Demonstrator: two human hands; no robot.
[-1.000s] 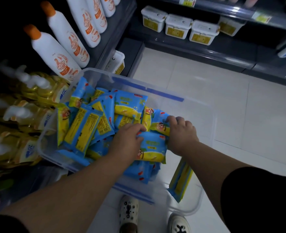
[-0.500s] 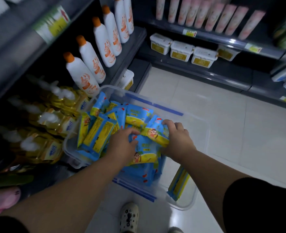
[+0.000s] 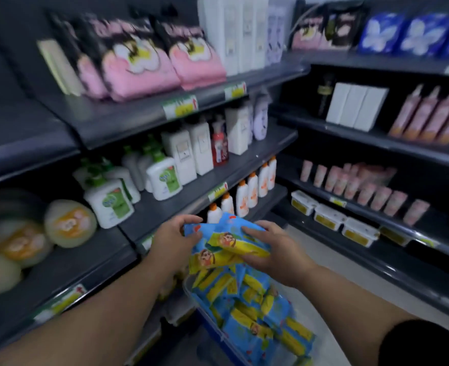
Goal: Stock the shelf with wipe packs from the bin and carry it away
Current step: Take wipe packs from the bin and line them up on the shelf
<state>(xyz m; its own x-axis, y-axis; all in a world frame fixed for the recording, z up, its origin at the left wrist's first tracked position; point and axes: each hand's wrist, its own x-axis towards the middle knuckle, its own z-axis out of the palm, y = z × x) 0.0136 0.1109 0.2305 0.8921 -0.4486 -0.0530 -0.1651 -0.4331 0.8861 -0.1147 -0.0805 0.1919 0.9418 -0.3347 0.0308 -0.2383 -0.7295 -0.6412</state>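
Note:
A stack of blue and yellow wipe packs is held between both hands above the bin. My left hand grips its left end, and my right hand lies over its right end. Below them the clear plastic bin with blue trim sits on the floor, with several more wipe packs in it. The stack is level with the dark shelf on the left, a little to its right.
The left shelving holds round yellow-labelled packs, white pump bottles and orange-capped bottles. Pink packs sit higher. Right shelves carry white tubs and pink tubes. Pale floor tiles lie between.
Both hands have lifted a stack of wipe packs up out of the bin. My view has swung upward from the bin to the shelves.

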